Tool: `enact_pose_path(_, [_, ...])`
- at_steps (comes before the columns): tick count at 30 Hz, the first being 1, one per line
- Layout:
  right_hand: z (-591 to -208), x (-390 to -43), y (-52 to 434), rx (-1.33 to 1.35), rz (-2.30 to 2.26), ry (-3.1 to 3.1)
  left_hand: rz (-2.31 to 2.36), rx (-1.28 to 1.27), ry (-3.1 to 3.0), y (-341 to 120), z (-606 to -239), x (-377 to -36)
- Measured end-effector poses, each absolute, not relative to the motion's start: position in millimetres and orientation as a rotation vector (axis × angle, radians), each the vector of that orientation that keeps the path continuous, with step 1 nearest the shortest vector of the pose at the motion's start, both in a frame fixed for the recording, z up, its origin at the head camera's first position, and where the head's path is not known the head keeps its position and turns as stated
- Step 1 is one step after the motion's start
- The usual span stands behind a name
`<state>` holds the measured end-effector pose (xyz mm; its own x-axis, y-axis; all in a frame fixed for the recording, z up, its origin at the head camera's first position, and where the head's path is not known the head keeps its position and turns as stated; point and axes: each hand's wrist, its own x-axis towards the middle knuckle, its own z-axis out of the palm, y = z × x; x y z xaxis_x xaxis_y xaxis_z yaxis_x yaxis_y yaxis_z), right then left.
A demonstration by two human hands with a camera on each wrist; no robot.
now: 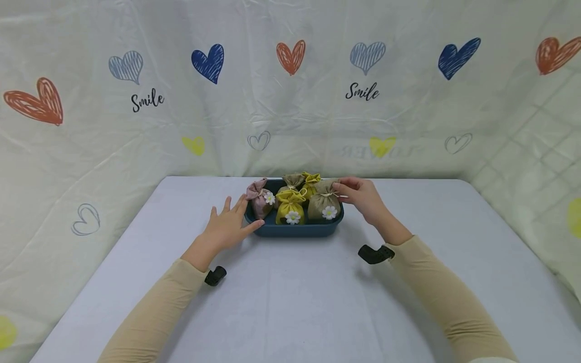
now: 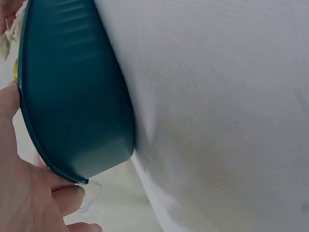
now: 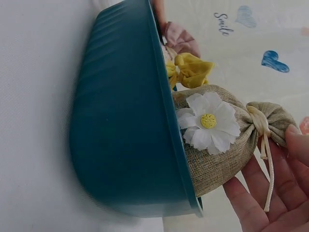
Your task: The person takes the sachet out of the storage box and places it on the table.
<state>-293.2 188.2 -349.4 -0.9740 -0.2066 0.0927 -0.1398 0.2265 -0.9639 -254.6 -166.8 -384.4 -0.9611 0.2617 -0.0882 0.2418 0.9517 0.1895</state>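
Observation:
A dark teal tray [image 1: 295, 231] holds several small drawstring pouches. My left hand [image 1: 223, 230] rests on its left end with the fingers spread, the thumb along the front rim and fingertips at the outer side. At the right end, my right hand [image 1: 365, 202] pinches the gathered top of a tan burlap pouch [image 3: 217, 171], thumb on one side and fingers behind. This pouch has a white daisy [image 3: 208, 121] and a cream cord, and its lower part sits inside the rim. A pink pouch [image 1: 258, 201] stands nearest my left hand.
Between them stands a yellow pouch [image 1: 287, 205] with a daisy. Behind it are another tan pouch [image 1: 293, 180] and another yellow pouch [image 1: 311, 179]. The tray stands near the far edge of a white-covered table [image 1: 299, 297], before a heart-printed curtain [image 1: 290, 111].

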Motion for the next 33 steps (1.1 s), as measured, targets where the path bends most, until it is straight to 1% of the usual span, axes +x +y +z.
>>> enact_pose_path(23, [-325, -278, 193, -0.376, -1.962, 2.403, 0.279, 0.397, 3.001, -168, -385, -254])
enact_pose_path(33, [-323, -275, 203, -0.34, -1.983, 2.405, 0.283, 0.392, 2.993, -168, -385, -254])
